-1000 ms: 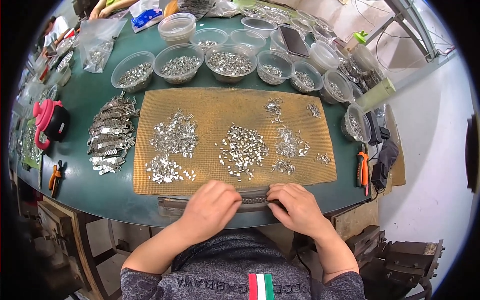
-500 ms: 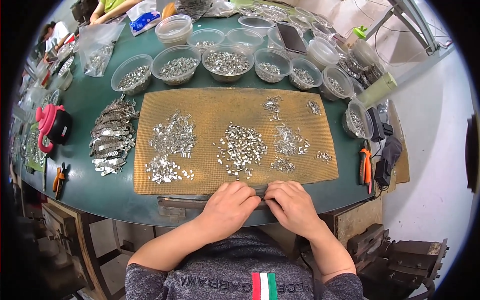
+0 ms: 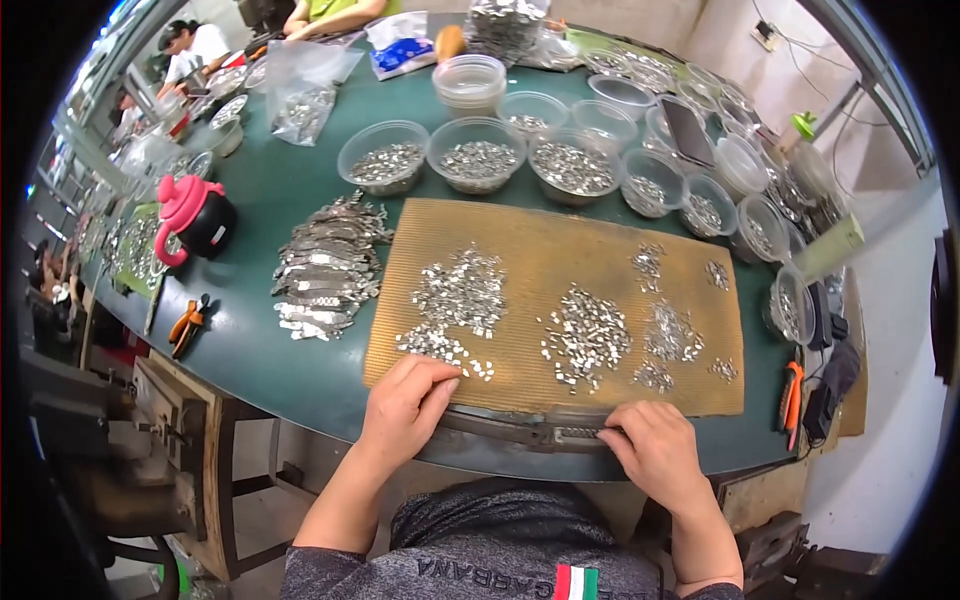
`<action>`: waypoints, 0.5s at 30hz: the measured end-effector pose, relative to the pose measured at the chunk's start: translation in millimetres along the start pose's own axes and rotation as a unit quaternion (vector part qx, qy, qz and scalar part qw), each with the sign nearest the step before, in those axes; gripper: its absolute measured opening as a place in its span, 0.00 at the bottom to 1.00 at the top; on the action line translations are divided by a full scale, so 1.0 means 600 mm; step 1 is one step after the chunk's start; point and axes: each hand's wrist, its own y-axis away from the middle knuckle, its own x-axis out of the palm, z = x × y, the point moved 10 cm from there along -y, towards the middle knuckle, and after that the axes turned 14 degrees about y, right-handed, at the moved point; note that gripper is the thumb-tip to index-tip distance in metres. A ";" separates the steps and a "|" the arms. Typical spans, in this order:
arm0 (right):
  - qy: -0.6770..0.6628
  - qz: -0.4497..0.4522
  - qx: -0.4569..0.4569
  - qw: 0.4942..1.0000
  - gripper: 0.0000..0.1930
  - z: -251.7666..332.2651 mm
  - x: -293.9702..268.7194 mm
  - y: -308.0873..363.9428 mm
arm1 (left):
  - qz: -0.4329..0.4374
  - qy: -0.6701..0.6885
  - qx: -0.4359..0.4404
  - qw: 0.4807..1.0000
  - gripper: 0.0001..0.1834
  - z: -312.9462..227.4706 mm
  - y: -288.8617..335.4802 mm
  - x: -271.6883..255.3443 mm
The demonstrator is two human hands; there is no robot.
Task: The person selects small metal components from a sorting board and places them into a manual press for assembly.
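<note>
My left hand [image 3: 408, 402] reaches over the near left edge of the brown ribbed mat [image 3: 520, 225]. Its thumb and fingers are pinched together beside a pile of small shiny metal pieces [image 3: 432, 342]; whatever they hold is hidden. Along the table's front edge lies a long dark metal bar [image 3: 500, 428]. In its slot shows a short strip of metal links [image 3: 577, 433]. At the strip's right end, my right hand [image 3: 655, 450] is closed, with thumb and forefinger on it. Other heaps of metal pieces [image 3: 590, 332] are spread on the mat.
Clear plastic bowls [image 3: 475, 160] of metal parts line the mat's far side, a phone [image 3: 686, 132] on some. Stacked metal strips [image 3: 328, 262], a pink-lidded black mug [image 3: 195, 215] and orange-handled pliers [image 3: 188, 325] lie left. More pliers [image 3: 791, 398] lie right. Other people sit beyond.
My hands, together at the bar before, have parted. The left went leftward to the pile of small pieces; the right stays at the bar. The view has swung left.
</note>
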 end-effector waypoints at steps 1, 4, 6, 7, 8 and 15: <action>-0.002 -0.002 -0.008 1.000 0.06 0.010 0.001 -0.015 | -0.007 -0.005 -0.001 1.000 0.06 0.005 0.003 -0.010; -0.023 -0.050 -0.069 0.996 0.06 0.057 -0.007 -0.063 | -0.006 -0.010 -0.007 1.000 0.06 0.017 0.008 -0.018; -0.074 -0.088 -0.128 0.985 0.07 0.088 0.001 -0.096 | 0.001 -0.038 0.012 0.999 0.06 0.013 0.006 -0.015; -0.072 -0.088 -0.129 0.985 0.07 0.097 0.010 -0.115 | -0.001 -0.037 0.014 0.999 0.06 0.014 0.005 -0.016; -0.086 -0.084 -0.142 0.982 0.08 0.108 0.023 -0.136 | -0.001 -0.043 0.021 0.999 0.06 0.015 0.004 -0.017; 0.013 -0.014 -0.201 0.979 0.03 0.157 0.095 -0.201 | 0.015 -0.050 0.044 0.998 0.07 0.015 -0.003 -0.020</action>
